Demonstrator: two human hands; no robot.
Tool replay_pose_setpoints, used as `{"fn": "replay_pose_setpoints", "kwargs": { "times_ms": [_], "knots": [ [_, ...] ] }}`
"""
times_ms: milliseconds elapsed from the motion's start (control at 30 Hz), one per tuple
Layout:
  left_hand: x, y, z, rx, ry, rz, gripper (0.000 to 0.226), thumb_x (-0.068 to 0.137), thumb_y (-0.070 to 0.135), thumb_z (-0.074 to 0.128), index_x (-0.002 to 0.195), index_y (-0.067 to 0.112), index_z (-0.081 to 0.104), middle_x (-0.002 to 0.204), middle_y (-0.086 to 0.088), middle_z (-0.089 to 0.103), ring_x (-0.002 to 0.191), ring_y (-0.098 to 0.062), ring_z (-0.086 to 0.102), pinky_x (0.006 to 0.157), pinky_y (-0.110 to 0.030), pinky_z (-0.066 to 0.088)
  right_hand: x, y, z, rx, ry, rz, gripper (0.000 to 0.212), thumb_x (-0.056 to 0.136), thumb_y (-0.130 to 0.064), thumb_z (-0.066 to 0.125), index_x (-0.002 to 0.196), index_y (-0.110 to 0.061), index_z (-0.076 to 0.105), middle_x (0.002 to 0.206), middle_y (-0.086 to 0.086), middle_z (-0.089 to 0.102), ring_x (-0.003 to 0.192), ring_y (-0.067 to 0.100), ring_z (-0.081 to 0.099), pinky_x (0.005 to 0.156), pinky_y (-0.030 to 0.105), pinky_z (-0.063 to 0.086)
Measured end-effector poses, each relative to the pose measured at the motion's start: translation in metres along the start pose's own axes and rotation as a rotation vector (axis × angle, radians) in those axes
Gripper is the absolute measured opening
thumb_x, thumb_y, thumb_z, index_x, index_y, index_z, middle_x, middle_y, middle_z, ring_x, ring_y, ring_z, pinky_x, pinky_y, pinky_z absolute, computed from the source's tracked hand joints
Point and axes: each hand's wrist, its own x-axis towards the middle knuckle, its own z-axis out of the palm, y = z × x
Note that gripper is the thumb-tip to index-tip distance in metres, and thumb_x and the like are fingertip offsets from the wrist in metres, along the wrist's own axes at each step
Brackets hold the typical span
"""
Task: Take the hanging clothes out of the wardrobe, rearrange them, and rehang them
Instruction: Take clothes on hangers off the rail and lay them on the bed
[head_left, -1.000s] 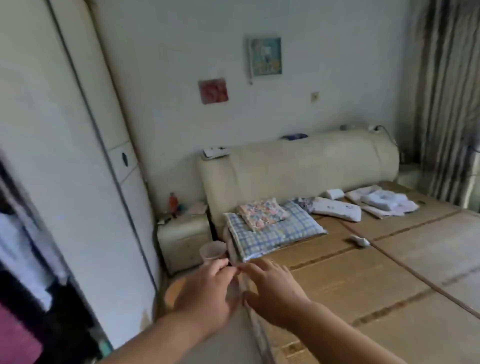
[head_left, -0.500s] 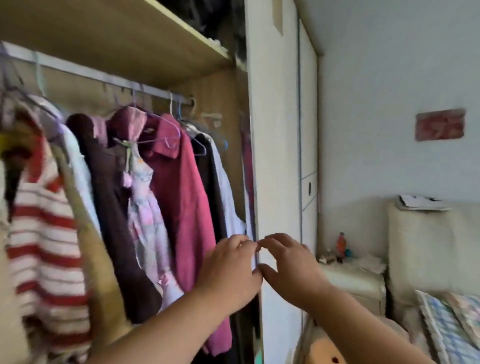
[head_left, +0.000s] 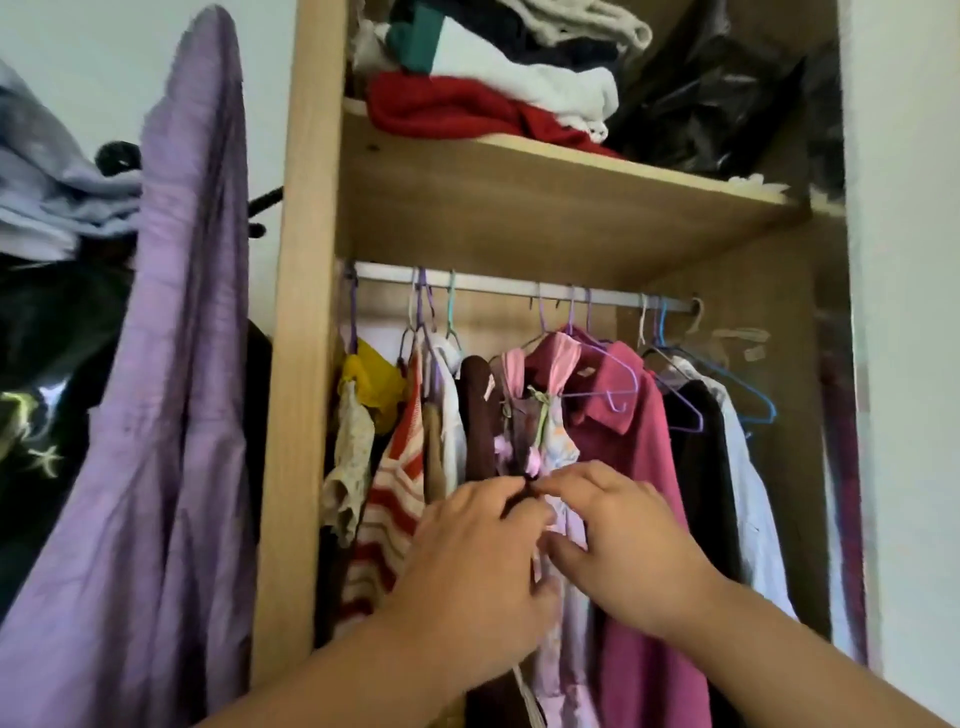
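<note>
Pink floral dress (head_left: 558, 452) partly hidden behind left hand (head_left: 472, 566), right hand (head_left: 628, 551), fingertips meeting, grip unclear

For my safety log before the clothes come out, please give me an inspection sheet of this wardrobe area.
Surface: wooden shelf above a metal rail.
Job's things: striped sweater, brown garment, floral dress, magenta shirt and white shirt hang on the rail.
Clutter: folded clothes and a black bag on the shelf.
Hands: left hand and right hand meet fingertips before the floral dress; grip unclear.
Cables: nothing seen.
Surroundings: purple garment hangs outside, left of the wardrobe's side panel.
</note>
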Motion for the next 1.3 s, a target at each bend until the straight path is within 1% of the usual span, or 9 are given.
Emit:
{"fn": "replay_pose_setpoints", "kwargs": {
  "times_ms": [133, 200, 300, 400, 600, 667, 933, 1067, 1300],
  "knots": [
    [0.002, -0.017, -0.046, 0.204, 0.027, -0.067, 0.059, 0.074, 0.055, 0.038, 0.130, 0.041, 0.036, 0.145, 0.011, 0.030, 0.134, -0.014, 0.024, 0.112, -0.039, 0.025, 0.040, -0.020, 0.006, 0.086, 0.029, -0.117, 0.047, 0.079, -0.045, 0.053, 0.126, -0.039, 0.050, 0.122, -0.014, 0.053, 0.118, 0.010, 0.049, 0.098, 0.036, 0.039],
    [0.009, -0.026, -0.077, 0.337, 0.093, -0.066, 0.055, 0.073, 0.052, 0.038, 0.123, 0.036, 0.051, 0.138, 0.003, 0.044, 0.130, -0.020, 0.036, 0.107, -0.039, 0.033, 0.060, -0.030, 0.011, 0.105, 0.043, -0.141, 0.050, 0.080, -0.046, 0.055, 0.129, -0.039, 0.048, 0.125, -0.010, 0.052, 0.117, 0.016, 0.051, 0.098, 0.037, 0.040],
    [0.018, -0.042, -0.113, 0.595, 0.140, 0.026, 0.043, 0.073, 0.045, 0.046, 0.103, 0.023, 0.067, 0.122, -0.008, 0.060, 0.121, -0.031, 0.051, 0.100, -0.044, 0.040, 0.087, -0.041, 0.019, 0.134, 0.038, -0.139, 0.057, 0.082, -0.050, 0.055, 0.135, -0.037, 0.042, 0.130, -0.006, 0.048, 0.119, 0.019, 0.049, 0.099, 0.038, 0.041],
    [0.029, -0.060, -0.132, 0.740, 0.106, 0.050, 0.043, 0.067, 0.040, 0.060, 0.105, 0.021, 0.067, 0.134, -0.012, 0.055, 0.131, -0.035, 0.043, 0.102, -0.050, 0.038, 0.116, -0.047, 0.023, 0.149, 0.028, -0.116, 0.058, 0.084, -0.046, 0.056, 0.137, -0.027, 0.043, 0.128, 0.001, 0.048, 0.118, 0.025, 0.047, 0.096, 0.041, 0.043],
    [0.084, -0.081, -0.163, 0.765, 0.274, -0.093, 0.066, 0.075, 0.046, 0.048, 0.136, 0.023, 0.045, 0.156, -0.017, 0.017, 0.145, -0.034, 0.006, 0.116, -0.047, 0.017, 0.181, -0.047, 0.021, 0.194, 0.017, 0.012, 0.018, 0.086, -0.032, 0.056, 0.091, -0.015, 0.052, 0.104, 0.012, 0.057, 0.100, 0.032, 0.056, 0.078, 0.033, 0.048],
    [0.099, -0.084, -0.165, 0.748, 0.334, -0.126, 0.066, 0.074, 0.049, 0.045, 0.136, 0.025, 0.045, 0.158, -0.015, 0.010, 0.145, -0.034, -0.001, 0.116, -0.049, 0.012, 0.201, -0.042, 0.024, 0.179, 0.027, 0.092, 0.020, 0.086, -0.032, 0.054, 0.091, -0.013, 0.053, 0.103, 0.014, 0.059, 0.097, 0.033, 0.057, 0.072, 0.031, 0.044],
    [0.107, -0.091, -0.159, 0.644, 0.467, -0.066, 0.047, 0.068, 0.049, 0.046, 0.100, 0.026, 0.070, 0.148, -0.008, 0.040, 0.144, -0.034, 0.015, 0.112, -0.051, 0.021, 0.260, -0.033, 0.028, 0.033, -0.071, 0.328, 0.011, 0.084, -0.025, 0.054, 0.084, -0.014, 0.057, 0.108, 0.011, 0.065, 0.102, 0.028, 0.061, 0.071, 0.027, 0.041],
    [0.106, -0.093, -0.157, 0.607, 0.488, -0.049, 0.043, 0.069, 0.049, 0.047, 0.096, 0.026, 0.072, 0.145, -0.006, 0.044, 0.145, -0.032, 0.013, 0.112, -0.049, 0.019, 0.269, -0.037, 0.027, -0.048, -0.038, 0.300, 0.026, 0.088, -0.029, 0.053, 0.106, -0.012, 0.061, 0.112, 0.010, 0.064, 0.104, 0.027, 0.060, 0.071, 0.028, 0.040],
    [0.106, -0.093, -0.157, 0.569, 0.504, -0.031, 0.042, 0.067, 0.049, 0.048, 0.091, 0.026, 0.073, 0.138, -0.005, 0.051, 0.144, -0.033, 0.018, 0.112, -0.050, 0.021, 0.268, -0.032, 0.028, 0.009, -0.004, 0.290, 0.026, 0.086, -0.021, 0.048, 0.107, -0.012, 0.061, 0.110, 0.010, 0.065, 0.101, 0.029, 0.061, 0.074, 0.030, 0.045]
  ]
}}
